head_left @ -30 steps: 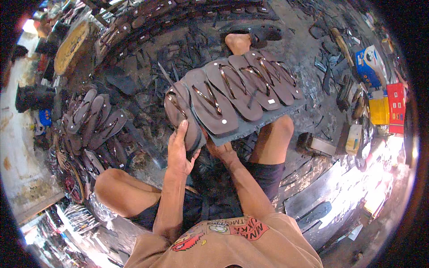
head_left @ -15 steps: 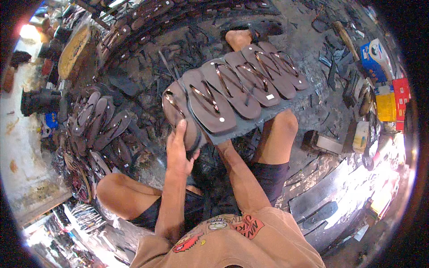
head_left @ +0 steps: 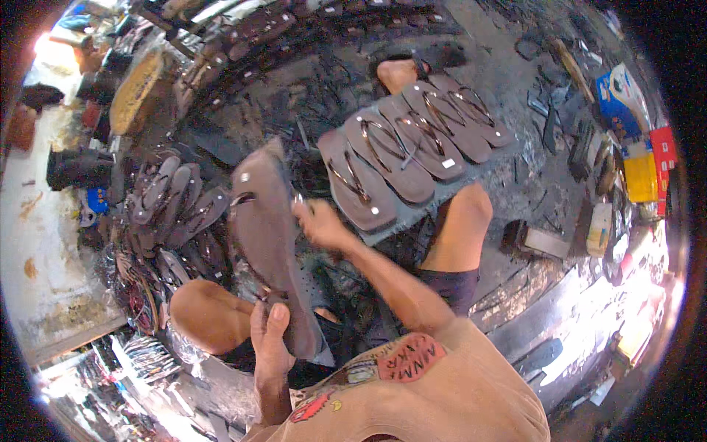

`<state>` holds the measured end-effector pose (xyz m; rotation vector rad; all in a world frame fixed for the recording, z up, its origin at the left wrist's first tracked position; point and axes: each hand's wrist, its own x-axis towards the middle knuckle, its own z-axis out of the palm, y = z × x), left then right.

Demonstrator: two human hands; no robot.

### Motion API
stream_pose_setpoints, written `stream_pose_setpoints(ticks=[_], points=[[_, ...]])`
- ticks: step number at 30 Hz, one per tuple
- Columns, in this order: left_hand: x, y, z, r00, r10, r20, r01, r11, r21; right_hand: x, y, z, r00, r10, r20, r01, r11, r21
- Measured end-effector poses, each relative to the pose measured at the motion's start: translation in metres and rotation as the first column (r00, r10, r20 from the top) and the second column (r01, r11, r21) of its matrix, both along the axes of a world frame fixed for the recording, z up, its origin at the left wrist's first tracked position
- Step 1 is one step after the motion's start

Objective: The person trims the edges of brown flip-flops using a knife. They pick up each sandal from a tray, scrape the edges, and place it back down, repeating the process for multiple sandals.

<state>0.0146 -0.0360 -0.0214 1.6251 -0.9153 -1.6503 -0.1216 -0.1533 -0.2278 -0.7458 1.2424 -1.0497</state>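
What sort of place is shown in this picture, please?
Probably a sandal workshop: the left hand holds a brown sandal, a row of similar sandals lies ahead to the right, and dark strips litter the floor.

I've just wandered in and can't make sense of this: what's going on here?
A seated person is handling brown thong sandals. The left hand grips one sandal near its lower end, holding it up off to the left. The right hand is curled close beside it; whether it holds anything is hard to tell. Ahead and to the right, a row of sandals lies on a dark board, and more are heaped at the left.
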Motion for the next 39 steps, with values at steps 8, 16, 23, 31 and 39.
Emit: stream_pose_setpoints(ticks=[8, 16, 23, 31, 39], points=[[0.016, 0.005, -0.010, 0.975, -0.043, -0.216, -0.043, 0.926, -0.376, -0.034, 0.063, 0.203, 0.968, -0.236, 0.083, 0.249, 0.885, -0.393], [0.041, -0.021, 0.048, 0.871, 0.172, -0.460, -0.189, 0.982, 0.009, -0.046, 0.174, 0.221, 0.929, 0.034, -0.369, -0.147, 0.948, -0.283], [0.059, 0.011, 0.024, 0.781, 0.332, -0.529, -0.224, 0.940, 0.258, -0.060, 0.311, 0.183, 0.626, 0.496, -0.602, -0.499, 0.848, 0.180], [0.040, 0.004, 0.031, 0.992, 0.104, -0.069, -0.106, 0.994, -0.014, -0.047, 0.221, 0.142, 0.753, 0.266, -0.601, -0.374, 0.926, -0.059], [0.052, -0.023, 0.025, 0.995, 0.004, 0.101, 0.006, 0.996, -0.091, -0.027, 0.032, 0.142, 0.886, 0.276, -0.374, -0.419, 0.822, -0.385]])
